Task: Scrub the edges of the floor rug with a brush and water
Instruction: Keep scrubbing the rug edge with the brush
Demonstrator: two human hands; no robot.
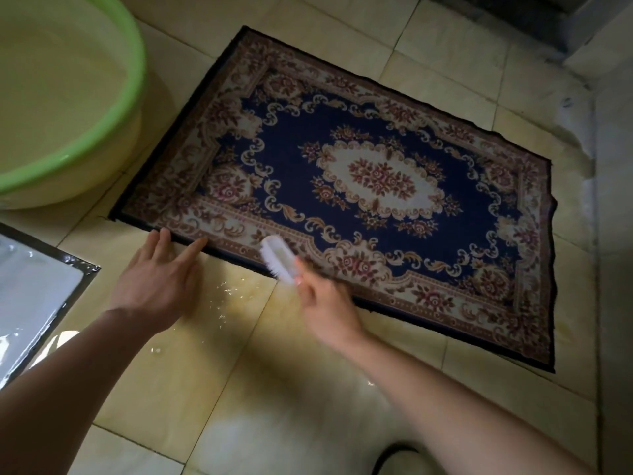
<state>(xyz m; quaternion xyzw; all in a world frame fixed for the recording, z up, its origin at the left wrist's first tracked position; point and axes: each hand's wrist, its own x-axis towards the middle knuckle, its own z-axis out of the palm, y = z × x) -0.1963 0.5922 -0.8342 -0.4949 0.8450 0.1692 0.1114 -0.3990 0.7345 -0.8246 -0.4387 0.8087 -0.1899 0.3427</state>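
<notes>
A floral rug (pixel 359 173) with a dark blue middle and beige border lies flat on the tiled floor. My right hand (pixel 323 303) grips a white scrub brush (pixel 279 257), whose bristles sit on the rug's near edge. My left hand (pixel 161 272) lies flat with straight fingers, its fingertips touching the same near edge close to the rug's left corner. Water glistens on the tiles (pixel 236 296) between my two hands.
A large basin with a green rim (pixel 135 63), cream inside, stands on the floor at the upper left, close to the rug. A white tray-like object with a dark border (pixel 41 293) lies at the left edge. A raised step (pixel 609 166) runs along the right.
</notes>
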